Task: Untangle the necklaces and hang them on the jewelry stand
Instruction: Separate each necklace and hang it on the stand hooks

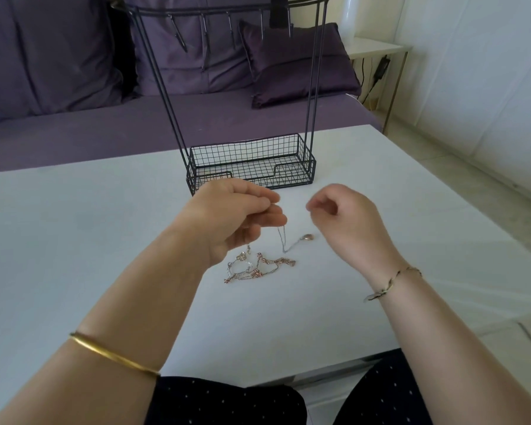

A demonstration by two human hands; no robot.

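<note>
Left hand [242,216] pinches a thin silver chain [284,250], lifted beside the tangled necklaces [258,266] mid-worktop [105,240]. Right hand [344,216] is curled, can't tell if it's holding anything. Jewelry stand [249,146] sits near the far edge.

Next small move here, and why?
Probably raise the left hand slightly: it pinches the thin silver chain, whose pendant lies on the table beside the rose-gold tangle. Lifting should show whether that chain is free of the tangle.
</note>
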